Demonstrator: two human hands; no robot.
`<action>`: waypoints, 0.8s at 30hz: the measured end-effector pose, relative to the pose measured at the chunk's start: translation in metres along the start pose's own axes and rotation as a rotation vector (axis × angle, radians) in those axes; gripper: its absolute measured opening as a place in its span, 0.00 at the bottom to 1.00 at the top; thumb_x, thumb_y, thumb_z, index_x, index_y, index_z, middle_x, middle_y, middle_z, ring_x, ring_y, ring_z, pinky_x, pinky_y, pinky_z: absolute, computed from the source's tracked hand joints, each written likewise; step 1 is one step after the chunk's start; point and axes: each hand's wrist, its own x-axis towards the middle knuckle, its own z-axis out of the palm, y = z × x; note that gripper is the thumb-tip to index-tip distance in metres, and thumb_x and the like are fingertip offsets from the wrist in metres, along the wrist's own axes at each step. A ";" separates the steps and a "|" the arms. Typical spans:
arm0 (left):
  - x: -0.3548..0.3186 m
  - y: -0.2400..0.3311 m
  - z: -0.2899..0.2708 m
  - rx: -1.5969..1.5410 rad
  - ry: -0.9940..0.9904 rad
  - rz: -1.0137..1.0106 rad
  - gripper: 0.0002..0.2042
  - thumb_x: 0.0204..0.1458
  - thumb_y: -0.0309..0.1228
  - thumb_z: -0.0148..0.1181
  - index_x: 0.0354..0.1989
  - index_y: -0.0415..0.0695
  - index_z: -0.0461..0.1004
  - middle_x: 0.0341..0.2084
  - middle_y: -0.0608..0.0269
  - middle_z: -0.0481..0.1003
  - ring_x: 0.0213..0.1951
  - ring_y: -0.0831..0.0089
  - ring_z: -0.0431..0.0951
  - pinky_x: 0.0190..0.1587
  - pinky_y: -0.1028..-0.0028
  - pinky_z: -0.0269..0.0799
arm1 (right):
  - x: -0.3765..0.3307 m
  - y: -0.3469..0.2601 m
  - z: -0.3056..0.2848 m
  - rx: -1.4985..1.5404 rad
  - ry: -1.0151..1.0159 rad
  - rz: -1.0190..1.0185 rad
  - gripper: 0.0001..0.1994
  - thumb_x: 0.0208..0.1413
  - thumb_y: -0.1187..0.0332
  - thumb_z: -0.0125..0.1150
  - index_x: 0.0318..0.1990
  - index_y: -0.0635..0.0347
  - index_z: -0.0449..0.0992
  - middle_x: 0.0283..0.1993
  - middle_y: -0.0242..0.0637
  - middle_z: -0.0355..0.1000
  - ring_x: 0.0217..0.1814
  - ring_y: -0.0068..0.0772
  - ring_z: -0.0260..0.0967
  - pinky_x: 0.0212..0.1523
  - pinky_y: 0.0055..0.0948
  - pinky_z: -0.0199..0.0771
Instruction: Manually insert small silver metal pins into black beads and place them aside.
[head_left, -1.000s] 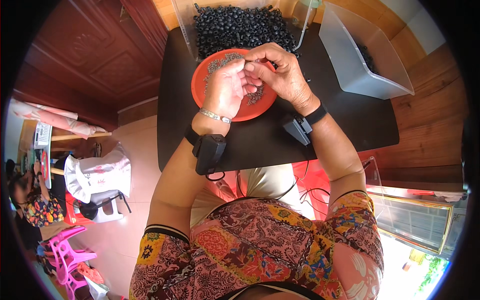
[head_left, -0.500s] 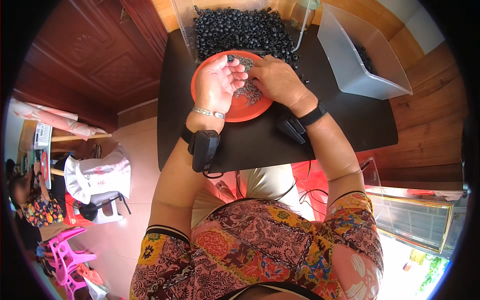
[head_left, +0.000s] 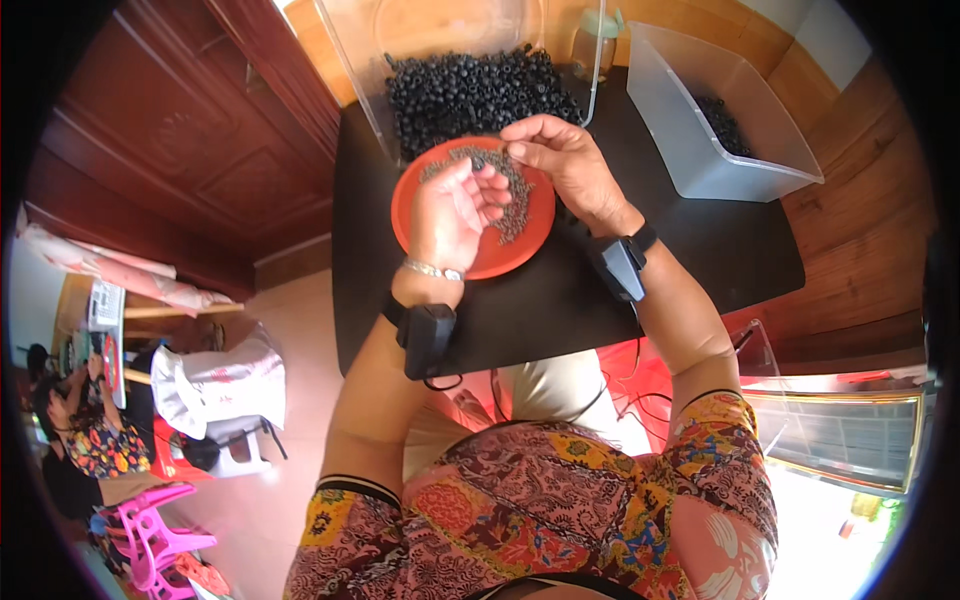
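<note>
A red-orange plate (head_left: 484, 262) holds many small grey metal pieces (head_left: 514, 222). Above its left half is my left hand (head_left: 450, 215), palm up with the fingers curled, a small round black piece (head_left: 478, 168) between thumb and forefinger. My right hand (head_left: 575, 170) hovers at the plate's far right edge, thumb and forefinger pinched together; whatever is between the tips is too small to make out. Just beyond the plate, a heap of small black ring-shaped pieces (head_left: 470, 98) lies in a clear tipped bin (head_left: 365, 95).
On the dark table (head_left: 700, 240), a translucent bin (head_left: 720, 175) at the right holds more black pieces (head_left: 722, 125). A jar with a green lid (head_left: 598, 45) stands at the back. Off to the left are a white sack (head_left: 220, 385), pink stools (head_left: 160, 540) and another person (head_left: 100, 440).
My right hand has risen from the metal pieces to the plate's far edge, its fingertips pinched. My left hand's fingers have curled further round the black piece. The whole view has shifted slightly.
</note>
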 end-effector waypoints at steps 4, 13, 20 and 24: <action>0.001 -0.003 0.002 -0.036 -0.088 0.031 0.13 0.56 0.39 0.49 0.33 0.41 0.72 0.29 0.58 0.76 0.32 0.67 0.76 0.37 0.71 0.70 | -0.001 0.002 0.004 0.071 -0.065 0.006 0.07 0.55 0.76 0.59 0.41 0.63 0.75 0.37 0.33 0.74 0.38 0.21 0.70 0.44 0.22 0.71; 0.007 -0.002 -0.004 -0.073 -0.129 0.067 0.13 0.58 0.38 0.48 0.37 0.39 0.72 0.32 0.57 0.76 0.35 0.65 0.76 0.41 0.69 0.71 | 0.000 0.006 0.006 -0.046 -0.073 0.001 0.06 0.57 0.74 0.58 0.41 0.66 0.76 0.35 0.34 0.75 0.36 0.19 0.71 0.41 0.20 0.73; 0.004 -0.002 0.001 -0.051 -0.010 0.085 0.11 0.57 0.37 0.49 0.32 0.43 0.72 0.28 0.60 0.75 0.32 0.67 0.76 0.38 0.71 0.70 | -0.002 0.009 0.011 -0.287 -0.090 -0.138 0.07 0.59 0.71 0.57 0.39 0.66 0.76 0.34 0.33 0.75 0.37 0.18 0.71 0.42 0.20 0.73; 0.002 -0.003 0.004 -0.032 -0.011 0.080 0.11 0.56 0.38 0.49 0.33 0.42 0.71 0.28 0.60 0.75 0.32 0.67 0.75 0.36 0.71 0.70 | -0.004 0.003 0.010 -0.235 -0.062 -0.101 0.07 0.59 0.71 0.57 0.39 0.64 0.77 0.35 0.29 0.72 0.40 0.18 0.69 0.45 0.21 0.71</action>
